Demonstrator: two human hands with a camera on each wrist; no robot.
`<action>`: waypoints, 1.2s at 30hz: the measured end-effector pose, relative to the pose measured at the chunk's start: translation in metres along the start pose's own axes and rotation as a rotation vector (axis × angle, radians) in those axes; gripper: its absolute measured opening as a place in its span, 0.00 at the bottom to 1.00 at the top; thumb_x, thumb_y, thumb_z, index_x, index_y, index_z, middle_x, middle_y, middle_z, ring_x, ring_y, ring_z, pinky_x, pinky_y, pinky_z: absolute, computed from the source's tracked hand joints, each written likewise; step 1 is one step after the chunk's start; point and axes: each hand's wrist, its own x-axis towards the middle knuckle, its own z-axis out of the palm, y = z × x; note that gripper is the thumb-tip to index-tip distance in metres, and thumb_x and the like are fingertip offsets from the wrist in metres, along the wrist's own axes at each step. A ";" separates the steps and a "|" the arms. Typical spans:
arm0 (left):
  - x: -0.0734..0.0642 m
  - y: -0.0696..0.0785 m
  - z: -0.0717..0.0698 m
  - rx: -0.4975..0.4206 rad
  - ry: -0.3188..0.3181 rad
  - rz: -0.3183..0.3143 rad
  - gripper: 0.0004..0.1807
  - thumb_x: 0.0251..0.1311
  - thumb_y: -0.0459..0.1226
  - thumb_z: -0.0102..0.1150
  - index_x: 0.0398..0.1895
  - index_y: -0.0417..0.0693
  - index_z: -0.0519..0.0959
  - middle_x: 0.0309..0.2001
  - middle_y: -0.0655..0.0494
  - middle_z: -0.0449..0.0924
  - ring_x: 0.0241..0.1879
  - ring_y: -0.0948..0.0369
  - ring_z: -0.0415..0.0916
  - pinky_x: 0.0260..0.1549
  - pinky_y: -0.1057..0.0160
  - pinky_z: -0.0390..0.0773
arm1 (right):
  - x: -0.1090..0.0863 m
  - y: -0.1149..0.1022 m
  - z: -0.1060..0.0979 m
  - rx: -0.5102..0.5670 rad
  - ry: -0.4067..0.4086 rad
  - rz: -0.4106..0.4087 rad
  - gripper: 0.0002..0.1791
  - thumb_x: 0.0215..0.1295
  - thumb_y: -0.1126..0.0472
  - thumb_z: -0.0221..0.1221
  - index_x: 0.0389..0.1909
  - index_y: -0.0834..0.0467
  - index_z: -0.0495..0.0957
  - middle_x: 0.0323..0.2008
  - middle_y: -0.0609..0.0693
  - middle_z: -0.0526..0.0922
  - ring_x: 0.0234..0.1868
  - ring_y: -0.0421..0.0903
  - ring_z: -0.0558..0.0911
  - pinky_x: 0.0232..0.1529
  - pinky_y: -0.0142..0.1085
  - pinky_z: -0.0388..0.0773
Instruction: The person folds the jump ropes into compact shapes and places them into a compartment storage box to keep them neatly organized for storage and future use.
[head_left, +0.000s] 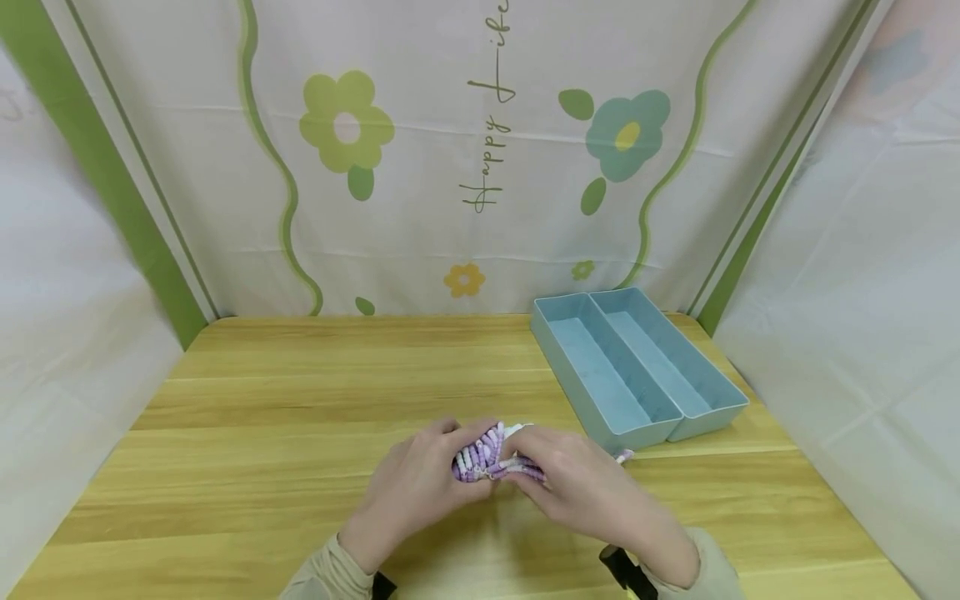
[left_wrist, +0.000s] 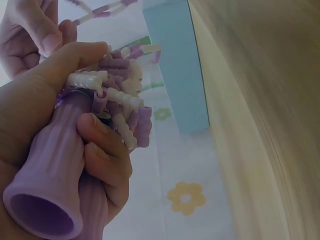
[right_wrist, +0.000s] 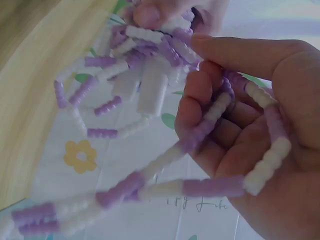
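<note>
Close above the table's front half, my left hand holds a bundled jump rope of purple and white beads. In the left wrist view its fingers curl round two purple handles, one with its hollow end facing the camera. Beaded strands bunch up past the thumb. My right hand pinches a strand between thumb and fingers, right beside the bundle. A length of beads crosses its palm and trails off in the right wrist view. Smooth white pieces show among the loops.
A light blue bin with two long compartments sits at the right back of the wooden table. Its near corner is close behind my right hand. White printed cloth hangs behind the table and along both sides.
</note>
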 end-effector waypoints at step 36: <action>0.000 0.004 -0.009 -0.096 -0.112 0.317 0.30 0.52 0.60 0.68 0.56 0.58 0.82 0.45 0.60 0.82 0.30 0.73 0.72 0.25 0.78 0.70 | 0.002 0.036 -0.015 0.363 0.083 -0.213 0.15 0.65 0.73 0.61 0.51 0.63 0.83 0.40 0.48 0.82 0.32 0.37 0.77 0.30 0.23 0.74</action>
